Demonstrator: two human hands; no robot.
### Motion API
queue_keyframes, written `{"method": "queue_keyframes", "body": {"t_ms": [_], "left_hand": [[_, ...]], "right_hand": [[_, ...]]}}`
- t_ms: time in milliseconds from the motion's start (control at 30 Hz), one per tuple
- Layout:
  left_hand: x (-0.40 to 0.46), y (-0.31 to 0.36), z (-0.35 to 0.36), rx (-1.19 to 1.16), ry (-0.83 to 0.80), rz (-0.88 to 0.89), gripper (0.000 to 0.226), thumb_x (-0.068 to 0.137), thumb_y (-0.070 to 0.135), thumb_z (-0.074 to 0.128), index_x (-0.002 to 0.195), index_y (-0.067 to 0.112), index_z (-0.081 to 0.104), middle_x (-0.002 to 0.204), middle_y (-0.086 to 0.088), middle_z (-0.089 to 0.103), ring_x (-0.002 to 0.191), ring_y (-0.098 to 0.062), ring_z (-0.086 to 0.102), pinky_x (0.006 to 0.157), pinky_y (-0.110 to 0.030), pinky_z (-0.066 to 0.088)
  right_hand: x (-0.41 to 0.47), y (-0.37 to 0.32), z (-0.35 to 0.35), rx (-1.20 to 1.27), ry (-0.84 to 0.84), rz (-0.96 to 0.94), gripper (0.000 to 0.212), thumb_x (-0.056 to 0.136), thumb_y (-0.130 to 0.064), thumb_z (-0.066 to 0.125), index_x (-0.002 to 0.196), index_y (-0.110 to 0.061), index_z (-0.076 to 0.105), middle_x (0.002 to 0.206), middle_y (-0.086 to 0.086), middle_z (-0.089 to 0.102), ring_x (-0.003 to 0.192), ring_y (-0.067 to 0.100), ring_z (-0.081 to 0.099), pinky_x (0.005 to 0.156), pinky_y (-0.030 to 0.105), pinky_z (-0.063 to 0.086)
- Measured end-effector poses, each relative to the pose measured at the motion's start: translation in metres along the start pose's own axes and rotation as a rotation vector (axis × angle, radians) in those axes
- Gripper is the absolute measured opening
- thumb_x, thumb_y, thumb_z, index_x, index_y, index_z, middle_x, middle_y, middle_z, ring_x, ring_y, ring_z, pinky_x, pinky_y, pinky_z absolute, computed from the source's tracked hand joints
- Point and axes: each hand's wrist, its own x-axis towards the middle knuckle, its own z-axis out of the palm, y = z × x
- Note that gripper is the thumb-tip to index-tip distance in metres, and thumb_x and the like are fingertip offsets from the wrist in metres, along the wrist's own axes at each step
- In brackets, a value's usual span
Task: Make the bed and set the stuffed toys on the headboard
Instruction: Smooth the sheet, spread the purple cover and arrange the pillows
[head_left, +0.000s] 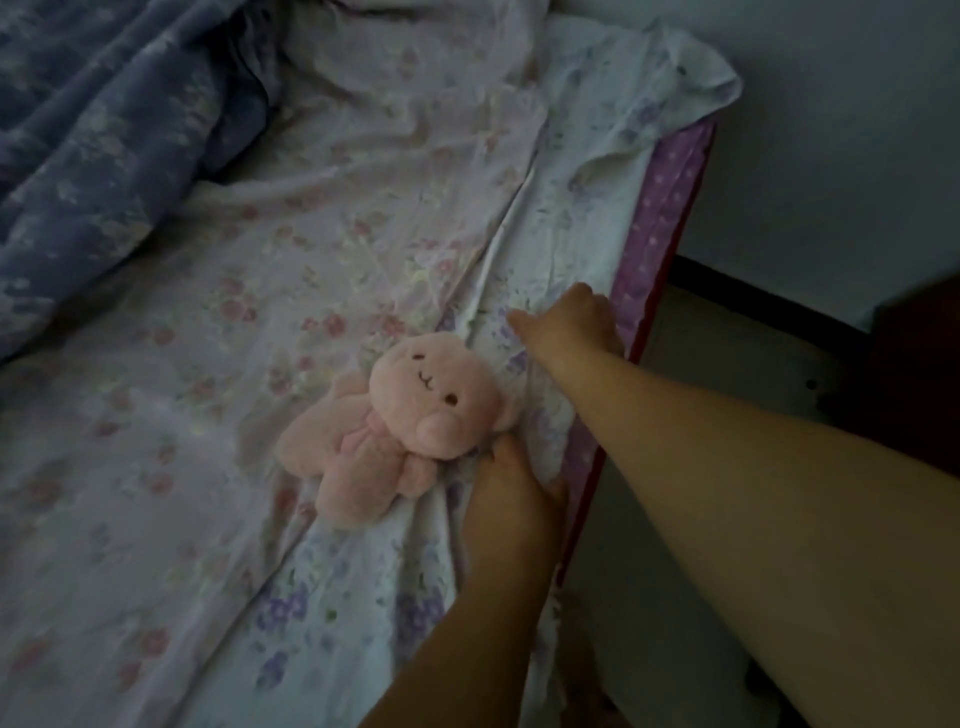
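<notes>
A dim bedroom, seen from above by the person making the bed. Nearest, two bare forearms reach in from the lower right toward the bed's right edge.

The left hand (511, 480) presses down on a white sheet with purple flowers (363, 587), its fingers curled into the cloth just beside the edge; it appears to pinch a fold, though the fingertips are hidden. Touching this hand, on its far left side, lies a pink stuffed bear (395, 421). It rests face up on the bed, head toward the right edge, body and legs trailing down and left, so its long axis runs diagonally away from the edge. The left hand is clearly the nearer one to the toy.

A little farther along the same edge, the right hand (571, 322) lies on the white sheet with thumb stretched out and fingers bent over the edge, seemingly gripping the cloth there. Beneath the sheet's border shows a purple dotted mattress cover (660, 228).

Farther in, a pale sheet with pink flowers (218, 322) covers the middle of the bed, wrinkled. At the far left corner a blue floral quilt (98, 135) is bunched up. No headboard is visible, so the toy probably waits until the sheet is smoothed.
</notes>
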Motion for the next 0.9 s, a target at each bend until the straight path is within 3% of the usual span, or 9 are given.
{"method": "queue_keyframes", "body": {"t_ms": [67, 200, 367, 467, 567, 667, 767, 900], "left_hand": [[0.011, 0.008, 0.002, -0.021, 0.006, -0.041, 0.044, 0.091, 0.020, 0.049, 0.134, 0.016, 0.037, 0.122, -0.006, 0.057, 0.107, -0.023, 0.058, 0.085, -0.034, 0.049], [0.011, 0.024, 0.014, -0.021, -0.027, 0.106, 0.023, 0.093, 0.023, 0.047, 0.116, 0.021, 0.050, 0.108, -0.002, 0.063, 0.100, -0.021, 0.060, 0.081, -0.028, 0.047], [0.004, 0.041, 0.043, 0.090, -0.289, 0.277, 0.044, 0.094, 0.022, 0.045, 0.136, 0.035, 0.043, 0.131, 0.002, 0.054, 0.119, -0.018, 0.052, 0.098, -0.026, 0.039], [0.010, 0.050, 0.056, 0.240, -0.498, 0.237, 0.055, 0.094, 0.027, 0.047, 0.144, 0.037, 0.026, 0.138, -0.002, 0.046, 0.124, -0.023, 0.048, 0.103, -0.030, 0.038], [0.024, 0.053, 0.056, 0.282, -0.626, 0.165, 0.067, 0.094, 0.019, 0.051, 0.149, 0.032, 0.017, 0.149, -0.003, 0.035, 0.134, -0.021, 0.039, 0.109, -0.027, 0.029], [0.037, 0.061, 0.048, 0.224, -0.721, 0.119, 0.062, 0.090, 0.020, 0.057, 0.145, 0.025, 0.029, 0.144, -0.007, 0.042, 0.127, -0.024, 0.047, 0.106, -0.029, 0.037], [0.060, 0.082, 0.037, 0.220, -0.473, 0.234, 0.053, 0.090, 0.035, 0.056, 0.139, 0.029, 0.039, 0.134, -0.002, 0.048, 0.119, -0.018, 0.050, 0.100, -0.026, 0.039], [0.116, 0.119, 0.019, 0.174, -0.147, 0.263, 0.060, 0.091, 0.034, 0.054, 0.144, 0.031, 0.027, 0.134, -0.004, 0.035, 0.115, -0.021, 0.049, 0.098, -0.030, 0.043]], "right_hand": [[0.017, -0.002, 0.001, -0.086, -0.021, 0.004, 0.071, 0.078, -0.053, 0.068, 0.129, -0.012, 0.041, 0.131, 0.008, 0.045, 0.117, 0.030, 0.051, 0.089, 0.039, 0.046], [0.038, 0.012, -0.016, -0.133, 0.007, -0.067, 0.029, 0.094, -0.024, 0.045, 0.120, -0.012, 0.051, 0.124, 0.012, 0.056, 0.111, 0.032, 0.057, 0.090, 0.037, 0.047], [0.043, 0.083, -0.062, 0.042, 0.111, 0.143, 0.027, 0.094, -0.022, 0.047, 0.118, -0.011, 0.051, 0.122, 0.017, 0.057, 0.109, 0.037, 0.056, 0.089, 0.039, 0.045], [0.048, 0.124, -0.068, 0.057, 0.079, 0.260, 0.024, 0.096, -0.029, 0.046, 0.113, -0.012, 0.053, 0.115, 0.019, 0.058, 0.101, 0.036, 0.057, 0.080, 0.036, 0.044], [0.065, 0.126, -0.063, 0.055, -0.021, 0.300, 0.034, 0.096, -0.033, 0.049, 0.117, -0.007, 0.056, 0.120, 0.021, 0.058, 0.107, 0.037, 0.057, 0.079, 0.033, 0.043], [0.082, 0.112, -0.069, 0.067, 0.039, 0.365, 0.048, 0.099, -0.035, 0.040, 0.128, 0.001, 0.050, 0.132, 0.024, 0.051, 0.120, 0.038, 0.051, 0.091, 0.037, 0.043], [0.104, 0.094, -0.086, 0.185, 0.253, 0.294, 0.041, 0.097, -0.037, 0.041, 0.117, -0.005, 0.056, 0.124, 0.021, 0.056, 0.113, 0.037, 0.055, 0.089, 0.038, 0.044], [0.151, 0.052, -0.107, 0.216, 0.366, 0.139, 0.032, 0.095, -0.026, 0.041, 0.115, -0.005, 0.057, 0.127, 0.020, 0.053, 0.115, 0.036, 0.053, 0.089, 0.038, 0.043]]}}
